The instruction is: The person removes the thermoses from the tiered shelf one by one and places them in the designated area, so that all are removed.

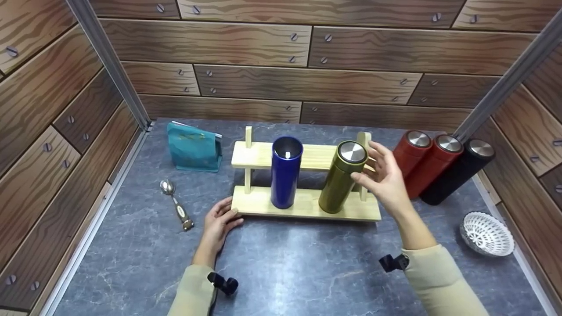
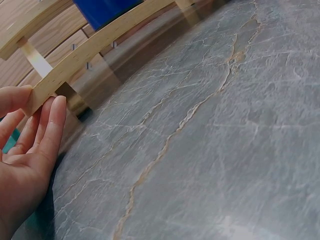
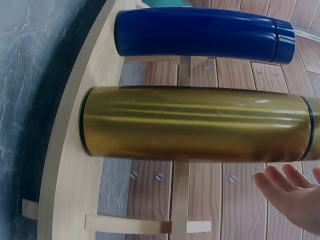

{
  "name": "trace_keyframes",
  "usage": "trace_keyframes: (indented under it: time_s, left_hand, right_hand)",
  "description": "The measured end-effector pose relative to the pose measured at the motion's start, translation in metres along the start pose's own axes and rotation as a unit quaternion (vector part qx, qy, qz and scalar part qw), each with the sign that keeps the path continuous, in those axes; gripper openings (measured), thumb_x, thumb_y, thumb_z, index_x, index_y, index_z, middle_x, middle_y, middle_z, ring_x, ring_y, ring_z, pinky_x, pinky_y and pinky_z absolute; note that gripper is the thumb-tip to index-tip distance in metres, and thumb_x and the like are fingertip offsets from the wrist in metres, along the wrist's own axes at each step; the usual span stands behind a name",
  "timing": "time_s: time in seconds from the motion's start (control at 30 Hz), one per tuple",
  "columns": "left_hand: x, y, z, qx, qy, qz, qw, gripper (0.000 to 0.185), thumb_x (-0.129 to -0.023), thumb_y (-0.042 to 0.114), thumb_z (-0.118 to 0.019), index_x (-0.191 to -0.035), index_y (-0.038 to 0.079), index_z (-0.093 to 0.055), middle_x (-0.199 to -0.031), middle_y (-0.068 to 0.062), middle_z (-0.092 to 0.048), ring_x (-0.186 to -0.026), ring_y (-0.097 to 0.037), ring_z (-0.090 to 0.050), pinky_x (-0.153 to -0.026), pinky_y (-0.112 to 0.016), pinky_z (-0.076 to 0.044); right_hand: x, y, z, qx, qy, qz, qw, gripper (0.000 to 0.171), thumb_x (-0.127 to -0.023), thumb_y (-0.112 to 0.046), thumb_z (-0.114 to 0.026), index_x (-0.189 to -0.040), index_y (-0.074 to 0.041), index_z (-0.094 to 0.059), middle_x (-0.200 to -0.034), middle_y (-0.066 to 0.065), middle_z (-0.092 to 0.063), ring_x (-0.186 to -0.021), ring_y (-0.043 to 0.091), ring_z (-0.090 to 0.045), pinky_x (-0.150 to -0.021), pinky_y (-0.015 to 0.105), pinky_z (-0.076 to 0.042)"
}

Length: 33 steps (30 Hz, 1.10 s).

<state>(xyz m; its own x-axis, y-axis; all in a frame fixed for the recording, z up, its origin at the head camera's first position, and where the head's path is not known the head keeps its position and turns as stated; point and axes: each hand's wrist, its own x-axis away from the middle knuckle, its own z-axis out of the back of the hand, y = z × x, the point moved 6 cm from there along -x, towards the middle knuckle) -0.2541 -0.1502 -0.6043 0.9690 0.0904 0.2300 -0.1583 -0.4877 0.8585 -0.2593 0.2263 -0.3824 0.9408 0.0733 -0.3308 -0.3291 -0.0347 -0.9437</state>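
A two-tier light wooden rack (image 1: 305, 205) stands on the marbled table. My left hand (image 1: 218, 224) pinches its lower left corner; in the left wrist view the thumb lies over the board's end, the fingers (image 2: 52, 120) beneath. On the lower board stand a dark blue thermos flask (image 1: 284, 180) and, to its right, an olive-gold thermos flask (image 1: 336, 186) with a steel-topped lid. Beside the gold flask's upper part is my right hand (image 1: 386, 177), fingers spread and thumb near the lid. The right wrist view shows a gap between those fingers (image 3: 280, 187) and the gold flask.
Two red flasks (image 1: 410, 151) and a black flask (image 1: 456, 173) lean at the back right. A white woven basket (image 1: 487, 233) sits on the right. To the left are a teal pouch (image 1: 193, 147) and a spoon (image 1: 178, 206) with a decorated handle. Wood-patterned panels enclose the table.
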Motion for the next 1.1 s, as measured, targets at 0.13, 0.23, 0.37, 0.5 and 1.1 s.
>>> trace_keyframes:
  time_s: [0.13,0.23,0.37,0.5,1.1]
  left_hand:
    - [0.001,-0.001,-0.001,-0.008,-0.002,0.003,1.0000,0.050,-0.083,-0.003,-0.065,-0.130,-0.001,-0.048,-0.113,-0.016,-0.055,-0.082,-0.023,-0.062,-0.072,-0.039,-0.056]
    - [0.002,-0.002,-0.001,-0.018,-0.003,0.007,0.9998,0.051,-0.083,-0.002,-0.065,-0.130,0.001,-0.048,-0.115,-0.016,-0.054,-0.083,-0.024,-0.062,-0.074,-0.040,-0.056]
    - [0.001,-0.002,0.000,-0.016,-0.001,0.005,0.9999,0.050,-0.082,-0.002,-0.065,-0.129,0.002,-0.049,-0.116,-0.017,-0.053,-0.084,-0.024,-0.062,-0.074,-0.040,-0.056]
    - [0.000,0.000,0.000,-0.012,0.001,0.006,0.9999,0.049,-0.082,-0.003,-0.065,-0.129,0.002,-0.050,-0.116,-0.017,-0.053,-0.084,-0.024,-0.061,-0.074,-0.040,-0.056]
    - [0.002,0.000,-0.001,-0.007,0.006,0.000,1.0000,0.047,-0.083,-0.004,-0.064,-0.128,0.003,-0.052,-0.113,-0.017,-0.055,-0.082,-0.024,-0.062,-0.075,-0.039,-0.056]
  right_hand:
    - [-0.001,0.004,-0.005,0.018,0.002,-0.003,1.000,0.084,-0.073,0.013,-0.071,-0.142,-0.004,-0.026,-0.134,0.014,-0.045,-0.112,0.024,-0.051,-0.092,0.032,-0.046]
    - [-0.001,0.007,-0.006,0.035,0.011,0.001,0.999,0.087,-0.071,0.011,-0.073,-0.143,-0.006,-0.027,-0.132,0.013,-0.046,-0.111,0.024,-0.051,-0.092,0.031,-0.046]
    - [-0.004,0.008,-0.010,0.040,0.014,0.013,0.999,0.084,-0.070,0.011,-0.075,-0.141,-0.004,-0.031,-0.132,0.011,-0.048,-0.112,0.024,-0.050,-0.091,0.030,-0.047]
    - [-0.007,0.008,-0.012,0.037,0.021,0.023,0.999,0.078,-0.070,0.010,-0.075,-0.137,-0.002,-0.038,-0.129,0.011,-0.049,-0.112,0.023,-0.051,-0.091,0.030,-0.047]
    - [0.004,0.015,-0.008,0.028,0.100,0.079,0.991,0.074,-0.065,0.011,-0.078,-0.130,-0.001,-0.045,-0.119,0.011,-0.057,-0.104,0.023,-0.055,-0.081,0.029,-0.048]
